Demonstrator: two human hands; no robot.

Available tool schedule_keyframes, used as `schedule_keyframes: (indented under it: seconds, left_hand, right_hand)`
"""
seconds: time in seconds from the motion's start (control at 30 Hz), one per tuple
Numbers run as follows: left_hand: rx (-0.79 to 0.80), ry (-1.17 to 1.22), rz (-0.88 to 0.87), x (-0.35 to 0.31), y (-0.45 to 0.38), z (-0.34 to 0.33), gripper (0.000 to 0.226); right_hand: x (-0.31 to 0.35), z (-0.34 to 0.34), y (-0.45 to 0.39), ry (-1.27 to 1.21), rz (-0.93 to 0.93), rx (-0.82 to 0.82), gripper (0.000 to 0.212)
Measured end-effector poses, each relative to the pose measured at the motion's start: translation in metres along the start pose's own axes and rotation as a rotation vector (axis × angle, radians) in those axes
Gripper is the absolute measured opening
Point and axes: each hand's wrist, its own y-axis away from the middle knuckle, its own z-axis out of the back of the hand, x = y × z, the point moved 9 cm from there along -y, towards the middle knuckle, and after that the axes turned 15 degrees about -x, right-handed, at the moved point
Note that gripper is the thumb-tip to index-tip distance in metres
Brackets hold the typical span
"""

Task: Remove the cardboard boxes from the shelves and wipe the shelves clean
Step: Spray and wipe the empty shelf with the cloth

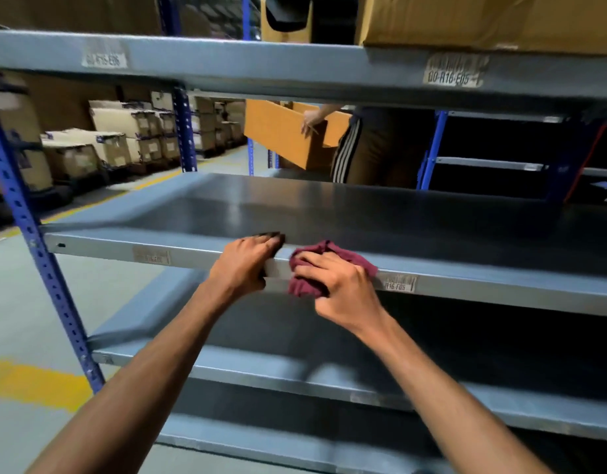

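A grey metal shelf (363, 213) runs across the middle of the view, bare on top. My left hand (247, 263) grips its front edge, fingers curled over the lip and thumb under it. Just to the right, my right hand (332, 280) holds a bunched maroon cloth (326, 254) against the same front edge. A cardboard box (483, 18) sits on the shelf above at the upper right. Two lower shelves (261, 367) below my arms carry nothing that I can see.
Behind the rack another person (373, 145) holds an open orange cardboard box (281, 131). Stacked cartons (124, 135) line the aisle at the left. A blue perforated upright (32, 227) stands at the left, with a yellow floor marking (35, 384) beside it.
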Motion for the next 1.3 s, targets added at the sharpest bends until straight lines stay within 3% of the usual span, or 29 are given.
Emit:
schedule_keyframes:
  seconds: [0.13, 0.23, 0.33, 0.43, 0.57, 0.67, 0.9, 1.0, 1.13, 1.3]
  left_hand:
    - [0.065, -0.022, 0.053, 0.002, 0.001, -0.003, 0.096]
    - [0.084, 0.003, 0.071, -0.001, 0.001, -0.002, 0.096]
    - [0.081, 0.081, 0.090, -0.002, -0.005, 0.002, 0.091]
    - [0.131, 0.151, 0.067, 0.012, -0.003, 0.001, 0.104]
    - [0.221, -0.081, 0.101, 0.052, 0.023, 0.017, 0.105]
    - [0.177, -0.107, 0.145, 0.070, 0.034, 0.027, 0.099]
    - [-0.055, 0.025, 0.066, 0.082, 0.033, 0.029, 0.072]
    - [-0.061, 0.086, 0.045, 0.098, 0.038, 0.028, 0.071]
    - [-0.045, 0.089, 0.083, 0.109, 0.043, 0.027, 0.088]
    - [-0.131, 0.121, 0.096, 0.108, 0.044, 0.029, 0.066]
  right_hand:
    - [-0.026, 0.024, 0.020, 0.042, -0.024, -0.086, 0.061]
    - [-0.025, 0.019, 0.018, 0.025, -0.075, -0.147, 0.059]
    - [0.000, -0.019, -0.001, -0.070, -0.041, -0.070, 0.054]
    - [0.020, -0.056, -0.019, -0.144, -0.084, 0.025, 0.047]
    - [0.027, -0.049, -0.014, -0.138, 0.054, 0.084, 0.057]
    - [0.012, -0.040, 0.001, -0.064, 0.077, 0.179, 0.059]
    - [0.053, -0.099, -0.028, 0.051, 0.133, 0.111, 0.043]
    - [0.069, -0.124, -0.039, 0.005, 0.107, 0.126, 0.049]
    - [0.057, -0.091, -0.027, 0.030, 0.122, 0.174, 0.053]
    - [0.057, -0.102, -0.037, 0.076, 0.037, 0.059, 0.050]
